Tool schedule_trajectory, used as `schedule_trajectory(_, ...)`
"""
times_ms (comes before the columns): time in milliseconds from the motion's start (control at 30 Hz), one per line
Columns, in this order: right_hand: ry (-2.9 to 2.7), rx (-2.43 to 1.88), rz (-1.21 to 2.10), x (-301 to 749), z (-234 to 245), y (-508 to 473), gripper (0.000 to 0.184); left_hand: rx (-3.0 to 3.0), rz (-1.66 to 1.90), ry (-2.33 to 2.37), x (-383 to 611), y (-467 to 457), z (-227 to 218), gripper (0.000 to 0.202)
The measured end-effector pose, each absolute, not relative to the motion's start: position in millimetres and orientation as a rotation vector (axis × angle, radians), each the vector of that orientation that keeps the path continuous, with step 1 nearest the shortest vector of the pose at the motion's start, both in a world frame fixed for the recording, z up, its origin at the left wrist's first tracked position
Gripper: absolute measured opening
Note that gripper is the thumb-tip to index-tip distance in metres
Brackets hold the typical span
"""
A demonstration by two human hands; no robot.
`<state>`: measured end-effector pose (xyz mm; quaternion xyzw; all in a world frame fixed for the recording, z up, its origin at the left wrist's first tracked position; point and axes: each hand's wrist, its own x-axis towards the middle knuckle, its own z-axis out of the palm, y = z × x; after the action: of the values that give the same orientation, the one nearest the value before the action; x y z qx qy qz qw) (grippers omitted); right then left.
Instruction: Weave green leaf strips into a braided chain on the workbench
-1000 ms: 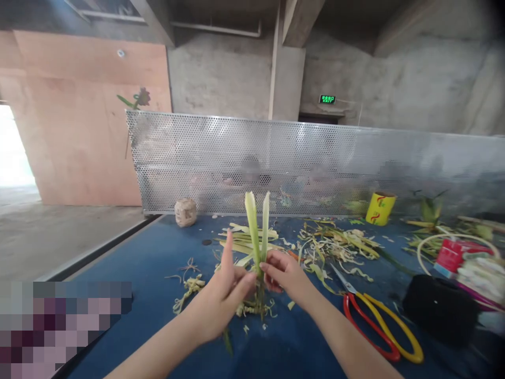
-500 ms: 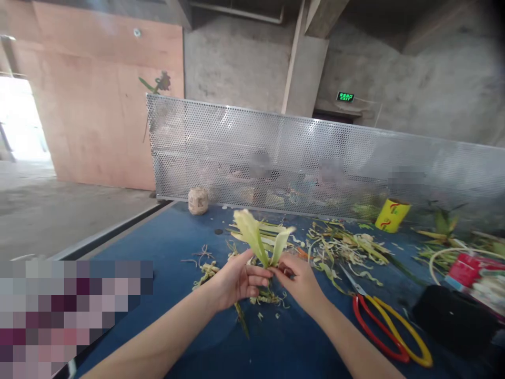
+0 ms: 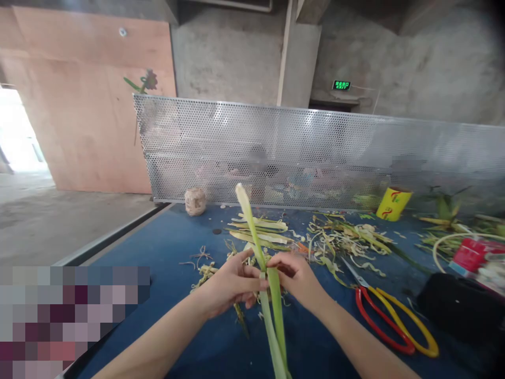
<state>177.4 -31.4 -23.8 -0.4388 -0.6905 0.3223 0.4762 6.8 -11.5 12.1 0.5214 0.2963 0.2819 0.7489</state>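
Observation:
Both my hands meet over the blue table [image 3: 165,247] and pinch a bundle of long green leaf strips [image 3: 272,321]. My left hand [image 3: 231,284] grips the strips from the left with closed fingers. My right hand [image 3: 296,278] pinches them from the right. One pale strip [image 3: 245,210] sticks up above my hands; the other ends run down toward me, past the bottom edge of the view.
Cut leaf strips and trimmings [image 3: 339,242] litter the table behind my hands. Red-and-yellow scissors [image 3: 390,321] lie to the right, next to a black object [image 3: 453,310]. A yellow cup [image 3: 393,203], a twine ball [image 3: 195,200] and a perforated metal screen [image 3: 315,152] stand at the back.
The leaf bundle was turned: two tips stood upright a second ago, then fanned out, and now long ends hang down toward me with one tip left pointing up. Hands stayed together.

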Motion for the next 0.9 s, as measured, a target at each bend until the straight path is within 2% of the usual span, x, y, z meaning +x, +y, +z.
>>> schedule_trajectory(100,-1.691,-1.142,0.719,175,-21,-35,0.010,1.290,0.631,0.625,11,-12,9,0.089)
schedule_trajectory(233,-1.747,-1.157,0.274,172,-15,-39,0.003,1.361,0.698,0.641,15,-11,2,0.095)
schedule_trajectory(300,-1.767,-1.081,0.126,172,-14,-39,0.003,1.371,0.731,0.656,16,-11,0,0.090)
schedule_trajectory(500,-1.686,-1.081,0.202,169,-21,-38,0.008,1.301,0.691,0.675,20,-14,-4,0.064)
schedule_trajectory(733,-1.550,-1.053,0.254,170,-23,-34,0.012,1.214,1.016,0.845,21,-15,-7,0.088)
schedule_trajectory(800,-1.563,-1.041,0.275,170,-24,-32,0.013,1.245,0.991,0.760,21,-18,-3,0.080)
schedule_trajectory(900,-1.604,-1.071,0.317,171,-25,-32,0.012,1.262,0.905,0.694,22,-23,2,0.057)
